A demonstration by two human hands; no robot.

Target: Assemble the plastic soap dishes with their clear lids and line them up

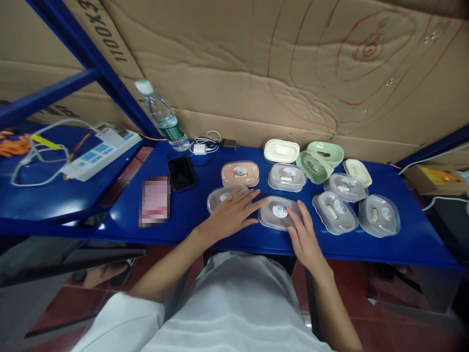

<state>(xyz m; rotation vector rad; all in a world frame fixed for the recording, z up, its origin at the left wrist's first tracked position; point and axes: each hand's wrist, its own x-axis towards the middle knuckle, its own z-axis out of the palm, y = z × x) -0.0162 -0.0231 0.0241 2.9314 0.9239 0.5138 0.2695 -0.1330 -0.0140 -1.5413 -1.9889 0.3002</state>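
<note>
My left hand [234, 210] is open, its fingers spread over a grey soap box [218, 197] with a clear lid and partly covering it. Its fingertips reach toward a second grey soap box [273, 215], which carries a round white label. My right hand [303, 233] is open too, its fingers laid along the right end of that second box. Just behind them stand a peach soap box [240, 173] and another grey soap box [287, 177], both lidded. Whether my left palm presses on the box under it I cannot tell.
More lidded grey boxes [335, 212] lie to the right. Cream dishes [281, 150] and green dishes [315, 165] stand behind. At left are a phone [182, 173], a blurred pink item [155, 201], a water bottle [166, 122], a charger [200, 149] and a power strip [102, 156]. Cardboard [220, 63] backs the blue table [234, 239].
</note>
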